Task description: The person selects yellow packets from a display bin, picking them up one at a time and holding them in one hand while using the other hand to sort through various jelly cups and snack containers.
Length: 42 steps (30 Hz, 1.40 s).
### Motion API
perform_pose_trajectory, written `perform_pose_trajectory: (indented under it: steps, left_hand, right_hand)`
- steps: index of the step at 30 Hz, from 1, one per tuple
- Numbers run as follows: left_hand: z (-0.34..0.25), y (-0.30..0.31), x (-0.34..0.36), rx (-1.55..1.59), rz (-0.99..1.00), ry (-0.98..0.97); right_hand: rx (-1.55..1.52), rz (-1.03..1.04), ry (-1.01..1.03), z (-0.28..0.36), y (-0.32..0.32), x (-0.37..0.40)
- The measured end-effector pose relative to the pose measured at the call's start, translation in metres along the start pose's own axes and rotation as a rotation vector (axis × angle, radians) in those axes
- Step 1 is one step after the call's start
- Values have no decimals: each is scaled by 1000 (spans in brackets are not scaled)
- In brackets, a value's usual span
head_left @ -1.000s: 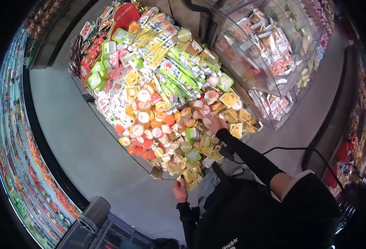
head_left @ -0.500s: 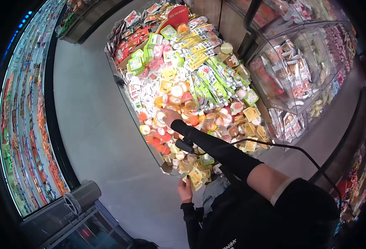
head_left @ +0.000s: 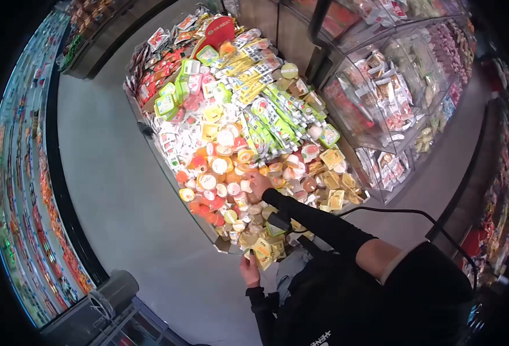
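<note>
My left hand is at the near corner of the bin, its fingers closed on a yellow square packet that lies against similar yellow packs. My right hand reaches in among the jelly cups, which have white, orange and red lids or fillings. Its fingertips are buried in the pile, so I cannot see whether they grip a cup. Green-and-white pouches lie just beyond that hand. A dark device with a cable is at my right forearm.
The sloped bin's clear side panel runs along the left. Clear snack boxes stand to the right. A black cable arcs across the right side. Stocked shelves line the far left, beyond the grey floor.
My right hand has drawn back toward me and to the right over the jelly cups. My left hand stays on the yellow packet. The whole view has shifted slightly.
</note>
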<state>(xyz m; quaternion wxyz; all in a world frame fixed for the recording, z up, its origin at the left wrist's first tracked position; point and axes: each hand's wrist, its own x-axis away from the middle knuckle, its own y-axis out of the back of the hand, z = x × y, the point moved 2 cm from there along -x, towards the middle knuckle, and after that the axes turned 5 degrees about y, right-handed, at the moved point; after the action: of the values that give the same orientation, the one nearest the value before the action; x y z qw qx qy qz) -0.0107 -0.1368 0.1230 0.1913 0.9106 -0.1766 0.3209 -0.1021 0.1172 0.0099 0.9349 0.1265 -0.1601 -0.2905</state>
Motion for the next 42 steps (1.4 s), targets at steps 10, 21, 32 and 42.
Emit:
perform_pose_trajectory:
  steps: [10, 21, 32, 42]
  left_hand:
    - [-17, -12, 1, -126, 2, -25]
    - [-2, 0, 5, -187, -58, 61]
    - [6, -6, -6, -202, -48, 131]
    - [2, -10, -7, -245, 1, 174]
  right_hand:
    - [598, -80, 58, -62, 137, 31]
    - [818, 11, -223, -66, 99, 11]
    - [779, 1, -51, -77, 99, 12]
    - [624, 77, -6, -93, 104, 11]
